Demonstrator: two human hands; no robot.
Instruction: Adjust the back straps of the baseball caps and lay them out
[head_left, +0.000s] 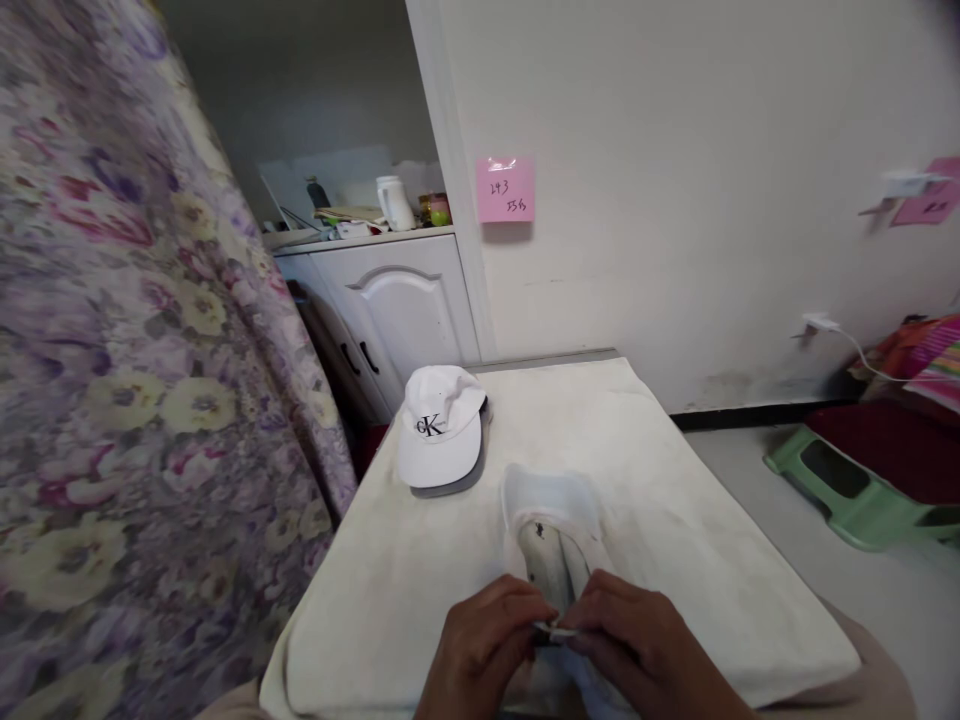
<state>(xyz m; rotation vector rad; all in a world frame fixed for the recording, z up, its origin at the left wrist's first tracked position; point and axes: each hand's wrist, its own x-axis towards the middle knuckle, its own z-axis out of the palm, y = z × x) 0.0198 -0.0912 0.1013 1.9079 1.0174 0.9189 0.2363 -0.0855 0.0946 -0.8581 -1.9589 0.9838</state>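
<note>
A white cap (pixel 555 520) lies upside down in front of me on a table covered with a white cloth (pixel 675 500). My left hand (pixel 480 645) and my right hand (pixel 645 650) meet at the cap's near end, fingers pinched together on its small back strap or clasp. A second white cap (pixel 441 425) with a dark logo rests farther back on the left, stacked on a grey one whose edge shows beneath it.
A floral curtain (pixel 135 350) hangs along the left. Behind stand a white cabinet (pixel 390 300) with a jug (pixel 394 203) and clutter on top, and a wall with a pink note (pixel 505 189). A green stool (pixel 847 485) sits on the floor at right.
</note>
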